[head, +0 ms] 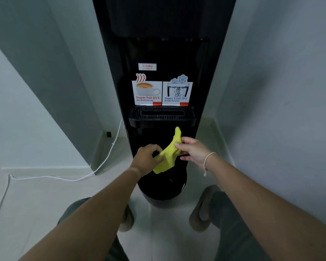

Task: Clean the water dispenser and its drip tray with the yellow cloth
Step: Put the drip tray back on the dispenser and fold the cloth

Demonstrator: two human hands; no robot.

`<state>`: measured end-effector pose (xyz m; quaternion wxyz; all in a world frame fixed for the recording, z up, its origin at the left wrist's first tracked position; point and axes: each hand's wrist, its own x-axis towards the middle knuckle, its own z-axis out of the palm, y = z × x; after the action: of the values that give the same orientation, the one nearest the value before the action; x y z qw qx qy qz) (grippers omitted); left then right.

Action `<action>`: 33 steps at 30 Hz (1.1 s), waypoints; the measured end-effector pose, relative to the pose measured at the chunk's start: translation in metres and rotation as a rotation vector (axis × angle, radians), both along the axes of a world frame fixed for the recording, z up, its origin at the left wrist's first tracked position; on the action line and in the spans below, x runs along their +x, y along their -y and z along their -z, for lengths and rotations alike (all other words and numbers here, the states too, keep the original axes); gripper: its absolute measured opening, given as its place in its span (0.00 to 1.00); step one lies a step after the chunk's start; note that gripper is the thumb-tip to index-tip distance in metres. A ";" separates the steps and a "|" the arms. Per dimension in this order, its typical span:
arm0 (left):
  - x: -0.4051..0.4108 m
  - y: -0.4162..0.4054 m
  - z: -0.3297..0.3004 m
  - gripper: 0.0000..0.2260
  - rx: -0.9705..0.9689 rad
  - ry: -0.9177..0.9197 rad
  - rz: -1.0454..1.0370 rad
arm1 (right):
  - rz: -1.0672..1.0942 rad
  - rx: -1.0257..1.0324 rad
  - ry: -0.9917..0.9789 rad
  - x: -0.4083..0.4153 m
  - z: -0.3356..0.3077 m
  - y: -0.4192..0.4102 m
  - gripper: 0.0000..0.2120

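A tall black water dispenser (164, 53) stands in a corner between pale walls. Its slotted black drip tray (161, 114) juts out below two stickers for hot and cool water. In front of the dispenser's lower door, below the tray, both hands hold a crumpled yellow cloth (167, 154). My left hand (146, 159) pinches the cloth's lower left part. My right hand (193, 150) grips its upper right part, and one tip of the cloth points up toward the tray. The cloth touches neither the tray nor the dispenser front.
A white power cable (109, 149) runs from the dispenser's left side down across the pale tiled floor (45, 194). A wall corner (51, 91) stands close on the left, another wall (280, 91) on the right. My feet in slippers (201, 210) are near the dispenser's base.
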<state>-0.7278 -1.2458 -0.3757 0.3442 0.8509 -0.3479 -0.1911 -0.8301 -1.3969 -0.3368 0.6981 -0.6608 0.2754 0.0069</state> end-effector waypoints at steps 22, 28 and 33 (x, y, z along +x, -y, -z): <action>0.078 0.007 -0.073 0.04 -0.249 0.020 -0.361 | 0.407 -0.716 0.322 0.071 -0.021 -0.027 0.05; 0.097 0.015 -0.063 0.08 -0.155 0.115 -0.417 | 0.128 -1.047 0.144 0.099 -0.009 -0.020 0.15; 0.091 0.020 -0.062 0.09 -0.142 0.085 -0.440 | 0.104 -0.945 0.089 0.094 -0.008 -0.012 0.09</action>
<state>-0.6363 -1.2654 -0.3136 0.4215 0.8872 -0.1807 -0.0507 -0.7364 -1.3852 -0.3284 0.3314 -0.8910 0.2512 -0.1824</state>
